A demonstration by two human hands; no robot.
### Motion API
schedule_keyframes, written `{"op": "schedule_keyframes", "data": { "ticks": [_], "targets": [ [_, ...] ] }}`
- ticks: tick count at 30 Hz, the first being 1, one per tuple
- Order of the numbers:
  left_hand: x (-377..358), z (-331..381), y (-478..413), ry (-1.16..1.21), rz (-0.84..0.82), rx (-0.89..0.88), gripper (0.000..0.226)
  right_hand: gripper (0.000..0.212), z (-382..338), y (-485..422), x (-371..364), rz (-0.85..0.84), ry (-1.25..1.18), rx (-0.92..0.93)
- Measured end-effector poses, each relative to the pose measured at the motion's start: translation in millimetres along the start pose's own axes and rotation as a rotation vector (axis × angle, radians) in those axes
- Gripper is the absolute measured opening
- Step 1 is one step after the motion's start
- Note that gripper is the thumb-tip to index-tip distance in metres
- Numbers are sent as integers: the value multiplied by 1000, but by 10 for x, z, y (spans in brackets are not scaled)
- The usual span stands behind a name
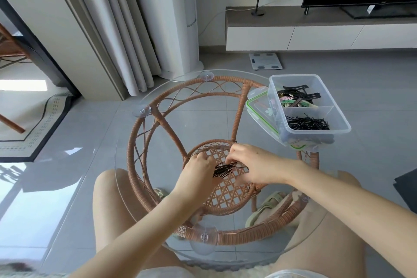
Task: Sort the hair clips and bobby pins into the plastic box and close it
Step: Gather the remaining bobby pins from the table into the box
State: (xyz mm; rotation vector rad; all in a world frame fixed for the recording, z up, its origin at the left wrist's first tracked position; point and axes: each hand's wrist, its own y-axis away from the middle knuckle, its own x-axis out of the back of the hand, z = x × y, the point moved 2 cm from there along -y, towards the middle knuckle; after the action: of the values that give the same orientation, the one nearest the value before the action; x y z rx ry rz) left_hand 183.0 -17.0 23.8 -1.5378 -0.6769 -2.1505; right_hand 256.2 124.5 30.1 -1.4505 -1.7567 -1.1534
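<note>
Nearest the camera, both hands meet over the glass table (126, 140), close to the person's knees, so the loose pins can be raked together in easy reach. The left hand (198, 168) curls its fingers around one end of a bundle of black bobby pins (225, 169), pinching them into a sheaf. The right hand (252, 165) bends its fingers down onto the other end, apparently squaring the pins up so they lift as one.

Farther off, at the table's right edge, the plastic box (316, 79) stands open on its green-rimmed lid (255, 106), which keeps the lid handy for closing. Its nearer compartment already holds bobby pins (306, 123); the farther one holds hair clips (297, 95).
</note>
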Motion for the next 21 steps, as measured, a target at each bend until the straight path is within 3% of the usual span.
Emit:
{"op": "schedule_keyframes", "data": {
  "ticks": [4,8,14,17,21],
  "targets": [
    [44,-160,28,7,-3,-52,52,24,-53,-6,-85,110,3,-46],
    [78,-265,64,35,-27,-56,59,24,-166,-59,-141,123,41,-28],
    [101,-279,87,62,-25,-60,39,17,-290,-126,-222,162,258,75],
    [110,-291,69,63,-52,-58,45,23,-301,-119,-217,160,315,111],
    [148,-361,64,81,-67,-50,54,9,-243,-99,-178,165,277,96]
  ]
}}
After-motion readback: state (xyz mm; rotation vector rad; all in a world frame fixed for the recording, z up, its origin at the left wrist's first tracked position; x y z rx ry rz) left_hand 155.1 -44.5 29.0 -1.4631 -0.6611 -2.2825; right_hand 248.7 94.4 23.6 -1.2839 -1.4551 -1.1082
